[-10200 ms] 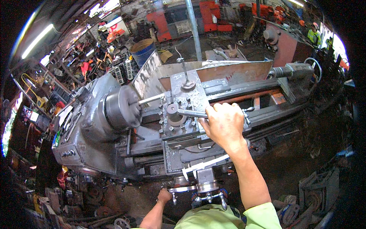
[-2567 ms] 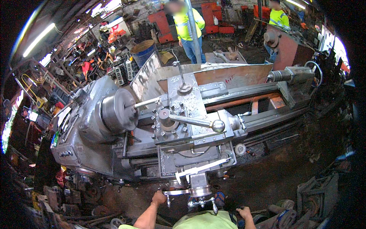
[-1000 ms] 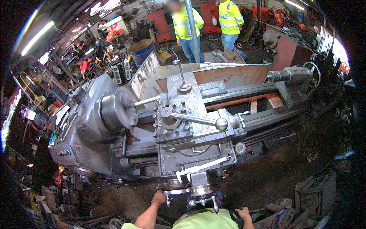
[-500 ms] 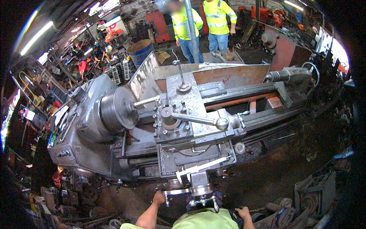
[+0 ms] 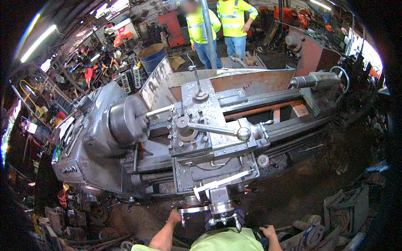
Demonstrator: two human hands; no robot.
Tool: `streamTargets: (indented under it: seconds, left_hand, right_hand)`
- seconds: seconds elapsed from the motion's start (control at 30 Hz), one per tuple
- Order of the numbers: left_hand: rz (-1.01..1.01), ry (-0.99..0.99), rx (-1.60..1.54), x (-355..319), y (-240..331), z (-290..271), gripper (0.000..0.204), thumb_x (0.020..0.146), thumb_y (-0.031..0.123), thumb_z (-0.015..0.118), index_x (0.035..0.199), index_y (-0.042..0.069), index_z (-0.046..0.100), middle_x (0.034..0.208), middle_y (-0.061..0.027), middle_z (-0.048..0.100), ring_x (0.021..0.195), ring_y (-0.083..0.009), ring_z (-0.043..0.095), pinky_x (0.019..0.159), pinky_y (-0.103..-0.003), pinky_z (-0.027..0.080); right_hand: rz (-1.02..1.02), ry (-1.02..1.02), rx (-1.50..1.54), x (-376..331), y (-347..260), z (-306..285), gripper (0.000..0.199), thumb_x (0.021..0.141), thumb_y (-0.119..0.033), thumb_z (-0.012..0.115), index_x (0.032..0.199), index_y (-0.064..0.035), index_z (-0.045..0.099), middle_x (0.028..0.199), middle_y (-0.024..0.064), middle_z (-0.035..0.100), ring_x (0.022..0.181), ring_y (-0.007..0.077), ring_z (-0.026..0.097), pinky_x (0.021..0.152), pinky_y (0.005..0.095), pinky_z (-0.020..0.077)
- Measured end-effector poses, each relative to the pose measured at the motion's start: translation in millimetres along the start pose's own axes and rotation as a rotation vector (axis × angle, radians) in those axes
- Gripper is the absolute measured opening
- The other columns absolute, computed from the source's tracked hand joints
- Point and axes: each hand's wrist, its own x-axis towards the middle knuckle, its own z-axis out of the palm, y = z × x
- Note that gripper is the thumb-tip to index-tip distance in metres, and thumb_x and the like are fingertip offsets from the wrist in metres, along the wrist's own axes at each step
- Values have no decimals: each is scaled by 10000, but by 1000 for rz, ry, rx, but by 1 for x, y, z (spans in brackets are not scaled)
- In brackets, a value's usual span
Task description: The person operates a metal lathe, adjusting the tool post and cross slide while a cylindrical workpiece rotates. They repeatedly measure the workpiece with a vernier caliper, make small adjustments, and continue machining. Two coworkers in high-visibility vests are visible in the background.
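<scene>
Your lathe [image 5: 125, 163] lies with its long axis running from the headstock at your left, up and across to the tailstock [image 5: 318, 80] at the far right, and the round chuck [image 5: 125, 124] faces right along that line with a short steel bar [image 5: 159, 111] sticking out of it toward the tool post [image 5: 184, 127]. The tool post's locking lever [image 5: 217, 130] points to the right, ending in a ball knob. Nearest you, below the carriage, the cross-slide handwheel [image 5: 197, 209] faces you. Your left hand [image 5: 174, 217] comes up from the lower edge on a bare forearm, reaching forward and closed about the left end of that handwheel's crank. Your right hand [image 5: 269, 232] sits low at the right, beside your yellow-green shirt, fingers curled loosely; whether it grips anything you cannot tell, since the frame edge and clutter hide what is under it. The handwheel itself is partly covered by your hand and small in view. Beyond the lathe, two people in high-visibility vests [image 5: 234, 16] stand behind a steel post [image 5: 208, 33], cut off at the top.
</scene>
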Motion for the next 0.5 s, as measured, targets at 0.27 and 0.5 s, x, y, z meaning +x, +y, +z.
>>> streamTargets:
  seconds: [0.27, 0.5]
  left_hand:
    - [411, 188, 269, -26, 30, -24, 452, 778, 253, 599, 1173, 35, 638, 1178, -242, 625, 1056, -422, 599, 975, -500, 451]
    - [462, -207, 365, -30, 82, -64, 380, 761, 288, 625, 1055, 60, 703, 1007, -246, 682, 989, -420, 641, 935, -463, 492]
  right_hand:
    - [89, -59, -99, -6, -22, -13, 548, 771, -232, 779, 1167, 107, 610, 1176, 233, 649, 1088, 329, 626, 922, 383, 477]
    - [24, -70, -104, -26, -33, -19, 603, 776, -307, 781, 1152, 129, 605, 1175, 264, 638, 1107, 347, 619, 925, 393, 477]
